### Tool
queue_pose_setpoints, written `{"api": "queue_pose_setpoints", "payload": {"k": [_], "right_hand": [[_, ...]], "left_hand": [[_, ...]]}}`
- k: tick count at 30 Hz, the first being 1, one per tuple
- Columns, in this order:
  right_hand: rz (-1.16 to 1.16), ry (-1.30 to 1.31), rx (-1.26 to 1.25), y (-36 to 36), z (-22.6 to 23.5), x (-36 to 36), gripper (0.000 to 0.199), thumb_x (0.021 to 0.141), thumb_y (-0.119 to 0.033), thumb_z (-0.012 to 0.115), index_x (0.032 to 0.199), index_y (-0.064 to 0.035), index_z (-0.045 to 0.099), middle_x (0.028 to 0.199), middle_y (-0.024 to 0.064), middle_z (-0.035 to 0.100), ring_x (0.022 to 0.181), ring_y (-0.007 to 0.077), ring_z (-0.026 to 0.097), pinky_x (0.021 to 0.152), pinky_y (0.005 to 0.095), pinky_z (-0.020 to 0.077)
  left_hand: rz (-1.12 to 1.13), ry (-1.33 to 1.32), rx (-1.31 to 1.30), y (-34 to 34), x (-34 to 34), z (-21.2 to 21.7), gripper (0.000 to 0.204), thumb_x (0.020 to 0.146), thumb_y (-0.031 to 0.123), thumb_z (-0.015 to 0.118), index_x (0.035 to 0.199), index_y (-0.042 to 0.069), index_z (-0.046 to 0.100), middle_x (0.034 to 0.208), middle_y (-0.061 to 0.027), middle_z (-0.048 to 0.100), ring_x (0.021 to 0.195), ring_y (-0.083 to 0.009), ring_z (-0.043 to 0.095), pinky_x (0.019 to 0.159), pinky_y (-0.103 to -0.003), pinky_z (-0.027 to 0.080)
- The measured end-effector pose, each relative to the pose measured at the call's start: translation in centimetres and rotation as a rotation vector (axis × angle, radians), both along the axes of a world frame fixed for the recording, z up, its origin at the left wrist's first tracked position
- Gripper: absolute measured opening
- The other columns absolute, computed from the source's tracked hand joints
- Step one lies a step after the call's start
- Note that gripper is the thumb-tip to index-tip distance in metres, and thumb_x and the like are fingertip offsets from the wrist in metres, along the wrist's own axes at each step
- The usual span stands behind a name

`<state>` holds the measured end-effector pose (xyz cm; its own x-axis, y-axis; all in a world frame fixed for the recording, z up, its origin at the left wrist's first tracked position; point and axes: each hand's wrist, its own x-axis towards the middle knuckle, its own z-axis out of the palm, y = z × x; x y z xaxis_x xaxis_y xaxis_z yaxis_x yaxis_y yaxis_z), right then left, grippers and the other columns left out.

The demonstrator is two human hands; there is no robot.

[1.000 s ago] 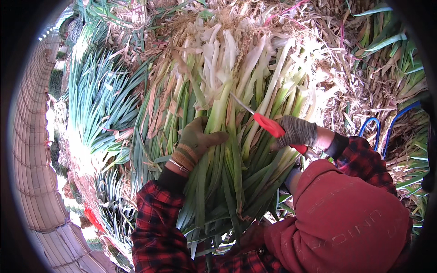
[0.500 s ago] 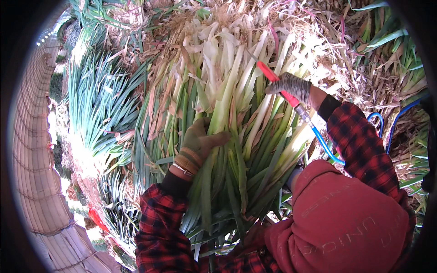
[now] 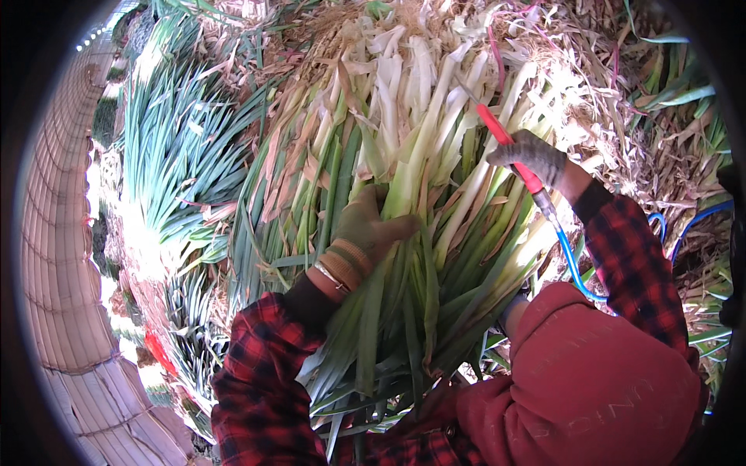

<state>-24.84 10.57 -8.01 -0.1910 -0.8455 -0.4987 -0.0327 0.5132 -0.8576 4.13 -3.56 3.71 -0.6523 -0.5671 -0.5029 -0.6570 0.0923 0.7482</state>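
Note:
My gloved left hand point(image 3: 371, 233) is closed around a thick green onion stalk point(image 3: 404, 185), with its thumb across the stalk. The pale root end points away from me, and the green leaves hang toward my lap. My right hand point(image 3: 536, 158), in a grey glove, grips a red air blow gun point(image 3: 494, 124). Its thin metal nozzle points up and left, over the white stems. A blue hose point(image 3: 573, 264) runs from the gun's back end past my right sleeve. Beneath both hands lies a broad heap of green onions point(image 3: 326, 182) with dry outer leaves.
Blue-green onion leaves point(image 3: 183, 155) fan out at the left. Beyond them a slatted mat wall point(image 3: 62, 256) curves along the edge. Dry husks point(image 3: 575, 93) cover the far right. Red cloth with faded print point(image 3: 583, 380) fills the lower right.
The whole scene has shifted a little to the right in view. Both hands keep their grips, on the stalk and on the blow gun, with little movement relative to the heap.

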Motion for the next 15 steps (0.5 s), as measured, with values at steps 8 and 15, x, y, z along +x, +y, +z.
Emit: {"api": "queue_pose_setpoints", "payload": {"k": [8, 15], "right_hand": [[0.055, -0.059, -0.006, 4.0, 2.3, 2.9, 0.045, 0.072, -0.046, 0.078, 0.064, -0.0055, 0.06, 0.054, -0.001, 0.051, 0.049, 0.0106, 0.049, 0.051, 0.0274, 0.0388], [0.125, -0.079, 0.03, 3.3, 5.0, 5.4, 0.049, 0.069, -0.041, 0.084, 0.06, -0.0032, 0.054, 0.053, 0.0024, 0.049, 0.053, 0.0124, 0.049, 0.056, 0.0333, 0.0409]], "left_hand": [[0.133, 0.135, -0.437, -9.9, -1.9, -3.2, 0.045, 0.089, 0.045, 0.063, 0.096, 0.001, 0.071, 0.089, -0.0223, 0.07, 0.087, -0.037, 0.068, 0.081, -0.041, 0.052], [0.089, -0.372, -0.72, -17.8, 2.4, -9.5, 0.046, 0.085, 0.046, 0.063, 0.104, 0.005, 0.069, 0.098, -0.0196, 0.071, 0.095, -0.0379, 0.067, 0.087, -0.042, 0.051]]}}
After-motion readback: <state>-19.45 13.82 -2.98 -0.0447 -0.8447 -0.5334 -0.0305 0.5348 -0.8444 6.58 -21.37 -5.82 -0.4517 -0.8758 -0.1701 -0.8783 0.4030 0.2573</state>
